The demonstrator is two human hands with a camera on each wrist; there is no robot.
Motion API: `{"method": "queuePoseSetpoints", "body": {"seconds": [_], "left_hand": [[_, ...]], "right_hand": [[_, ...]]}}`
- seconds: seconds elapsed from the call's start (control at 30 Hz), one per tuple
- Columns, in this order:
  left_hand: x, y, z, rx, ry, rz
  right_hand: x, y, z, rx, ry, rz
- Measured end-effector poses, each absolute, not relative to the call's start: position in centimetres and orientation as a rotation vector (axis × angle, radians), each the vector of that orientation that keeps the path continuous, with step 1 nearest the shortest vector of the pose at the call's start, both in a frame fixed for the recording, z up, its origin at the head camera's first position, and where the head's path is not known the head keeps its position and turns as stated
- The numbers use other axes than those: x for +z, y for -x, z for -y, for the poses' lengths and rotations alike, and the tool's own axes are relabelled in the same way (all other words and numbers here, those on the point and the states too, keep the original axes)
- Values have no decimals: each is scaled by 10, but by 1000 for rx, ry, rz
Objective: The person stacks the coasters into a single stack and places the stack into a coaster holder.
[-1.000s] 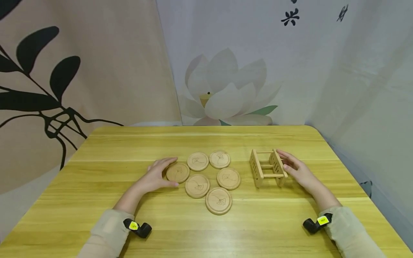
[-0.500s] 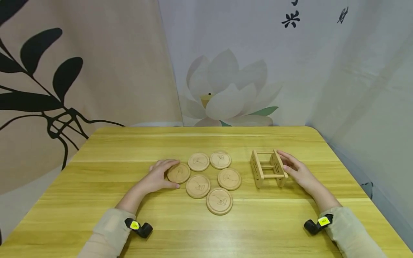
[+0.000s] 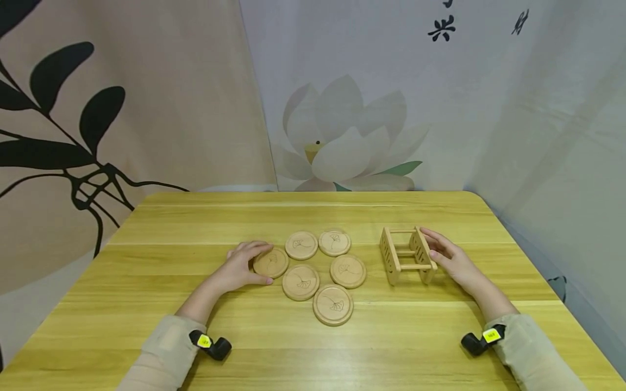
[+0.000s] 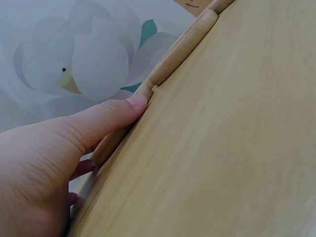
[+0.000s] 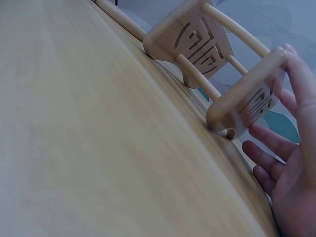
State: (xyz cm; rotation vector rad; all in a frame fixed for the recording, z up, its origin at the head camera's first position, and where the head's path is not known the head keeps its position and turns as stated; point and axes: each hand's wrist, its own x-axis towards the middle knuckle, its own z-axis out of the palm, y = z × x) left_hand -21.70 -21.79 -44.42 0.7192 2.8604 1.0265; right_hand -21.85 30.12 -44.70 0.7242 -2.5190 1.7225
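Observation:
Several round wooden coasters with engraved leaf drawings lie flat on the table. My left hand (image 3: 240, 267) grips the leftmost coaster (image 3: 271, 263) by its rim, thumb on the near side and fingers on the far side. In the left wrist view, the thumb (image 4: 116, 112) touches that coaster's edge. Farther right stands a wooden coaster rack (image 3: 407, 255) made of two slotted end panels joined by rods. My right hand (image 3: 451, 258) touches its right panel (image 5: 249, 96) from outside, with thumb and fingertips at the panel; the lower fingers (image 5: 264, 158) curl loosely beside it.
Another coaster (image 3: 300, 282) lies beside the held one, and the nearest coaster (image 3: 333, 305) is toward the front. The wooden table (image 3: 406, 336) extends to rounded back corners. A printed cloth (image 3: 352, 108) hangs behind. Each sleeve carries a black wrist camera (image 3: 219, 348).
The view has shifted very slightly. My left hand's fingers have closed in a little on the leftmost coaster's rim. My right hand and the rack have stayed put.

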Motion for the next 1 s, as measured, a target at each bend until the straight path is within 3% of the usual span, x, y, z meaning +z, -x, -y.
{"method": "queuePoseSetpoints", "body": {"seconds": [1.0], "left_hand": [[-437,215,215,1225,-641,-2814]], "right_hand": [[-447,219,-301,1724,-696,2559]]}}
